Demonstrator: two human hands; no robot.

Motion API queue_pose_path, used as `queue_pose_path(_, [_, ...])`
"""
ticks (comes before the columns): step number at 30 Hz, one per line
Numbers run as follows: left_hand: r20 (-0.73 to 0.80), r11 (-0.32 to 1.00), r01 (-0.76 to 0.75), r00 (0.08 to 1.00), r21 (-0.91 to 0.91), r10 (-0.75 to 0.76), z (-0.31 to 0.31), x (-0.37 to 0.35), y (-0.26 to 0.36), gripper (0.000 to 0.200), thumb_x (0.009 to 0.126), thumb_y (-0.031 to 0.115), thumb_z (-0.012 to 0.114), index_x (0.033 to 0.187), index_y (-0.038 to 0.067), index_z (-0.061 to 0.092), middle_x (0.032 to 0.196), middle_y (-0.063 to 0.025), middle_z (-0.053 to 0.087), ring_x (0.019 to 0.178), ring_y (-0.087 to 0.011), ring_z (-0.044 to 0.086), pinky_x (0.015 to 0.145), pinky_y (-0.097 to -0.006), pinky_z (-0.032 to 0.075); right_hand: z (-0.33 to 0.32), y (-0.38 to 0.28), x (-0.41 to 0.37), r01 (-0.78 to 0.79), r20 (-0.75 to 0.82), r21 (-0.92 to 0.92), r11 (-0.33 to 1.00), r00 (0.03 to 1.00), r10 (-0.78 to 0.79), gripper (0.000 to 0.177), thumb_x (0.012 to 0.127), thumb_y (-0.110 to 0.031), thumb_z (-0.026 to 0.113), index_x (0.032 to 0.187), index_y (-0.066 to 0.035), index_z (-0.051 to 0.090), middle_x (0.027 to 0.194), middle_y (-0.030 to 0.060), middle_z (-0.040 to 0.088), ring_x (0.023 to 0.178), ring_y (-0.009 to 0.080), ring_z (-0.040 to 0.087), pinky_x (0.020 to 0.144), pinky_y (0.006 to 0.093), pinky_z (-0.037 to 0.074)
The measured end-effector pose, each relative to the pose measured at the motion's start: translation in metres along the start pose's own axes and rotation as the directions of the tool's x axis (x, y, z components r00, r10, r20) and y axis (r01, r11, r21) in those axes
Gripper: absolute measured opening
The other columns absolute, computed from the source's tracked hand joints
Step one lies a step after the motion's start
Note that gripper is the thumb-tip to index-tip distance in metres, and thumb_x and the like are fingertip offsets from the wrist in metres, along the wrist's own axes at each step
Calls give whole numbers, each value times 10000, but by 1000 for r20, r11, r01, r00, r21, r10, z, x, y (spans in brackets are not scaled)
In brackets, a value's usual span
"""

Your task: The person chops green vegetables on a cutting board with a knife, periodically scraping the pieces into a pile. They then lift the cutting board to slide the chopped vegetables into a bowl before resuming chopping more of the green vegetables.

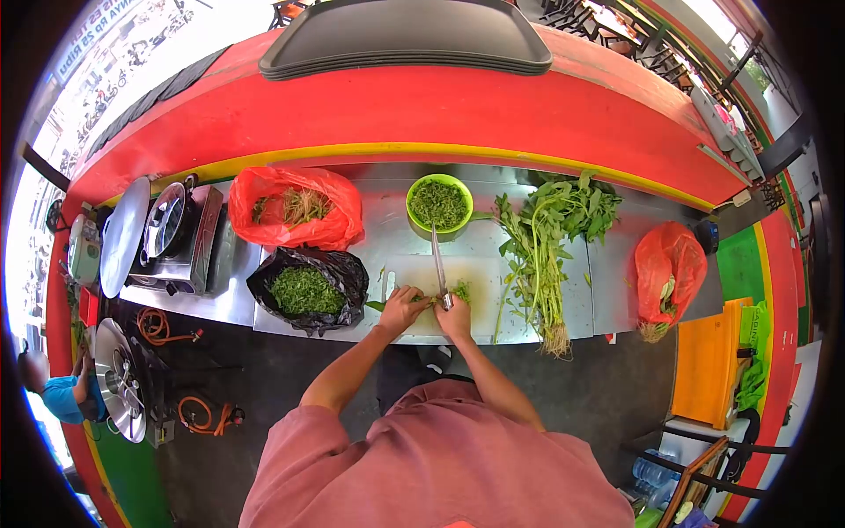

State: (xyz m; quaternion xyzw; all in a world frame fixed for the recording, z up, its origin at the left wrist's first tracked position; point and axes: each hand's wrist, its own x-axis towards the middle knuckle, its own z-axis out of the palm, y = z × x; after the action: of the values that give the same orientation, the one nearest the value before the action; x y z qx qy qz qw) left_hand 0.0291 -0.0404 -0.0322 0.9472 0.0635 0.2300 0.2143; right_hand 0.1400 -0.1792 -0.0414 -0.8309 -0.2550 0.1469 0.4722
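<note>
My right hand grips a knife, its long blade pointing away from me toward the green bowl. Beside it, my left hand is closed around leafy greens, with a leaf sticking out on the left. Both hands are over a pale cutting board at the counter's near edge. Some chopped greens lie by the right hand. Behind the board, a lime-green bowl with a handle holds finely chopped greens. A bunch of leafy stems with roots lies to the right.
Left of the board are a black bag of chopped greens and a red bag with rooty stems. A stove with a lidded pan stands farther left. Another red bag sits right. Black trays rest on the red ledge. Someone in blue is far left.
</note>
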Motion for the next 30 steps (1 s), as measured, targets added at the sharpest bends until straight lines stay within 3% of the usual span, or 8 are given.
queue_pose_path(10, [167, 997, -66, 983, -34, 71, -14, -3, -6, 420, 872, 244, 722, 1274, 133, 676, 1104, -44, 593, 1039, -249, 572, 888, -400, 479, 1, 2, 3, -48, 22, 41, 998, 999, 47, 235, 802, -186, 747, 964, -18, 724, 632, 103, 612, 553, 206, 561, 567, 377, 467])
queue_pose_path(14, [199, 999, -29, 979, -42, 37, -9, -1, -9, 383, 867, 218, 724, 1239, 133, 693, 1080, -53, 605, 1034, -254, 586, 888, -406, 485, 1, 4, 3, -51, 26, 29, 998, 998, 50, 242, 800, -191, 761, 974, -27, 727, 623, 88, 601, 554, 194, 558, 569, 374, 466])
queue_pose_path(25, [7, 998, 7, 1000, -67, -7, -3, 0, -1, 255, 834, 156, 745, 1087, 121, 751, 944, -29, 628, 912, -225, 612, 805, -378, 500, 3, 7, 4, -18, 9, 20, 1000, 1000, 17, 245, 798, -206, 768, 975, -39, 737, 603, 92, 582, 544, 206, 549, 557, 384, 458])
queue_pose_path(30, [19, 998, 16, 1000, -54, -15, -4, 0, 1, 227, 836, 144, 738, 1061, 125, 752, 954, -27, 626, 922, -223, 612, 798, -378, 493, 3, 7, 4, 4, 6, 5, 1000, 1000, -4, 258, 783, -208, 775, 970, -36, 735, 604, 98, 581, 535, 224, 543, 561, 389, 463])
